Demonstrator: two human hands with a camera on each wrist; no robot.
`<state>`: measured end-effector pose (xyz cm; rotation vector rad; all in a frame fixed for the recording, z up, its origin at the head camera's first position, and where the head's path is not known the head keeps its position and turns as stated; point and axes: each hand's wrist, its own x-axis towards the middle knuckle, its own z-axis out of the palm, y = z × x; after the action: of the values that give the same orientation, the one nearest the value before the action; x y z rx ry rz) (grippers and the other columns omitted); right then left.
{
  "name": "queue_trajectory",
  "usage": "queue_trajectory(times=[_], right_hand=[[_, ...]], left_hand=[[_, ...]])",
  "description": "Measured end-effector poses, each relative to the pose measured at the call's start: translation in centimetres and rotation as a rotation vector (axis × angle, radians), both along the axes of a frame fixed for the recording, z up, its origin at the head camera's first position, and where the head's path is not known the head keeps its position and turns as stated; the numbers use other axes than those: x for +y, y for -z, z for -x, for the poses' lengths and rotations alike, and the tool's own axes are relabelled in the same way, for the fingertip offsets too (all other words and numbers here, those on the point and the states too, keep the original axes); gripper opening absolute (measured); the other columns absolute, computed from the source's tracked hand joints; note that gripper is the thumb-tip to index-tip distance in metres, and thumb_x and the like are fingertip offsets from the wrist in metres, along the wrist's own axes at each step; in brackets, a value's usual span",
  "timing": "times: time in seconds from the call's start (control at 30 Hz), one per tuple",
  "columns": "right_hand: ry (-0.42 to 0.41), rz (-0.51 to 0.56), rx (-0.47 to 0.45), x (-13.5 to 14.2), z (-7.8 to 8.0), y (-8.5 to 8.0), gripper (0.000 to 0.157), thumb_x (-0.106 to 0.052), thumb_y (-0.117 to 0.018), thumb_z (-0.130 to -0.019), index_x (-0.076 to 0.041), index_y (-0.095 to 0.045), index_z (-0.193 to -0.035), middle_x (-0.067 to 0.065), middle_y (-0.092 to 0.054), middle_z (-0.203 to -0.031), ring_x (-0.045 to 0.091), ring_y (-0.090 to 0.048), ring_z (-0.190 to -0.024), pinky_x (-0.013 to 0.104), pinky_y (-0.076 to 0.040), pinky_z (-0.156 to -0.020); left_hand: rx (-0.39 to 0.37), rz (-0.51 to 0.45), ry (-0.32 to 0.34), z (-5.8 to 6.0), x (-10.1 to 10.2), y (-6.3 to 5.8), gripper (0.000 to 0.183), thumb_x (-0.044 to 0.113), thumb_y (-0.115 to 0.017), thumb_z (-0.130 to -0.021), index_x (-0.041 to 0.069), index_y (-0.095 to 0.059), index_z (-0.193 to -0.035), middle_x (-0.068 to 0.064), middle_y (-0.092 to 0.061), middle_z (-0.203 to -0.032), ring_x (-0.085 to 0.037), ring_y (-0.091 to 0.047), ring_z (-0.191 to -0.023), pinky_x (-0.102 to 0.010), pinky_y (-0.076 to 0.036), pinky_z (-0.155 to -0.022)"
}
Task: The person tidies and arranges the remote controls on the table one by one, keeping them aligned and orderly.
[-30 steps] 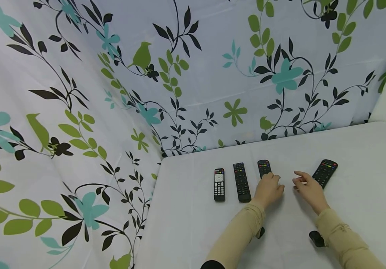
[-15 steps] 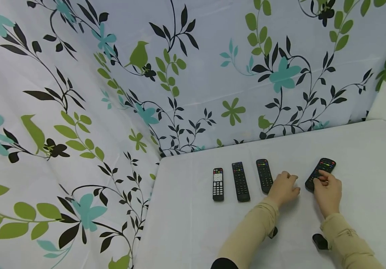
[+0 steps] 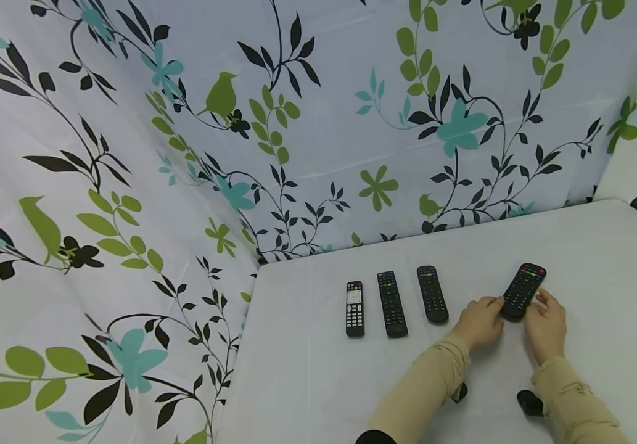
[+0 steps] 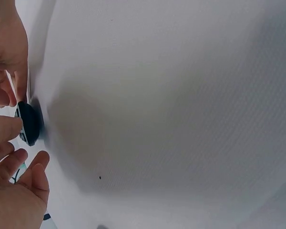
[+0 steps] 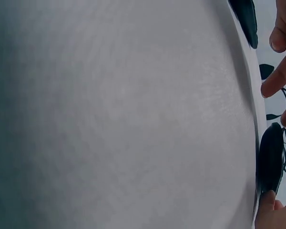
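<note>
A black remote control (image 3: pixel 523 292) with rows of small buttons lies slanted on the white table, its far end pointing right. My left hand (image 3: pixel 480 322) holds its lower left edge, thumb and finger bent at the side. Opposite, my right hand (image 3: pixel 546 327) grips the right edge with curled fingers. The left wrist view shows the end of this remote (image 4: pixel 31 124) between both hands, a left-hand digit over its face. In the right wrist view, a right-hand digit meets the near end of the remote (image 5: pixel 271 155), while left-hand fingers (image 5: pixel 274 83) reach its other end.
Three more black remotes stand in a row to the left: a narrow one with white keys (image 3: pixel 354 308), a long one (image 3: pixel 392 304) and a rounded one (image 3: pixel 433 294). A leaf-and-bird patterned curtain (image 3: pixel 296 154) borders the white table (image 3: pixel 307 370) behind and left.
My left hand has moved right, from the rounded remote to the slanted one. My right hand reached over that remote, then shifted to its right edge.
</note>
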<state>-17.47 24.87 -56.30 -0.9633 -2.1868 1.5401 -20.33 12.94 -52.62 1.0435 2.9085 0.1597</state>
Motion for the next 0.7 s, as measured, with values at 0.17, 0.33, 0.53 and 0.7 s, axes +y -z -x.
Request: queue_trajectory(times=[0.17, 0.33, 0.53, 0.7], right_hand=[[-0.062, -0.030, -0.065, 0.7, -0.3, 0.2, 0.053, -0.020, -0.036, -0.087, -0.005, -0.027, -0.136, 0.018, -0.042, -0.132, 0.019, -0.052, -0.108, 0.012, -0.036, -0.074], [-0.104, -0.090, -0.064, 0.7, -0.6, 0.1, 0.050, -0.018, -0.037, -0.085, 0.000, -0.034, -0.132, 0.020, -0.050, -0.123, -0.008, -0.043, -0.076, 0.011, -0.033, -0.067], [-0.207, -0.160, -0.066, 0.8, -0.8, -0.1, 0.045, -0.012, -0.033, -0.086, 0.004, -0.041, -0.127, 0.026, -0.050, -0.119, 0.038, -0.046, -0.108, 0.045, -0.035, -0.085], [-0.317, -0.151, -0.119, 0.7, -0.4, -0.2, 0.046, -0.016, -0.028, -0.088, 0.003, -0.038, -0.129, 0.028, -0.043, -0.126, 0.046, -0.034, -0.118, 0.053, -0.030, -0.091]], left_hand=[[0.049, -0.020, -0.018, -0.1, 0.7, 0.8, 0.042, 0.027, -0.049, -0.086, 0.027, -0.045, -0.127, 0.015, -0.052, -0.119, -0.004, -0.053, -0.093, -0.015, -0.038, -0.066], [0.082, -0.103, -0.048, -0.2, 1.0, 1.3, 0.037, 0.023, -0.050, -0.085, 0.023, -0.052, -0.122, 0.011, -0.056, -0.111, -0.003, -0.055, -0.089, -0.012, -0.038, -0.068], [0.027, -0.186, -0.110, -0.5, 1.1, 1.1, 0.034, 0.021, -0.051, -0.085, 0.018, -0.056, -0.118, 0.008, -0.056, -0.103, -0.001, -0.054, -0.088, -0.009, -0.039, -0.071], [-0.017, -0.209, -0.170, -0.7, 0.8, 0.9, 0.030, 0.021, -0.052, -0.085, 0.016, -0.058, -0.114, 0.006, -0.055, -0.098, 0.000, -0.053, -0.084, -0.009, -0.039, -0.070]])
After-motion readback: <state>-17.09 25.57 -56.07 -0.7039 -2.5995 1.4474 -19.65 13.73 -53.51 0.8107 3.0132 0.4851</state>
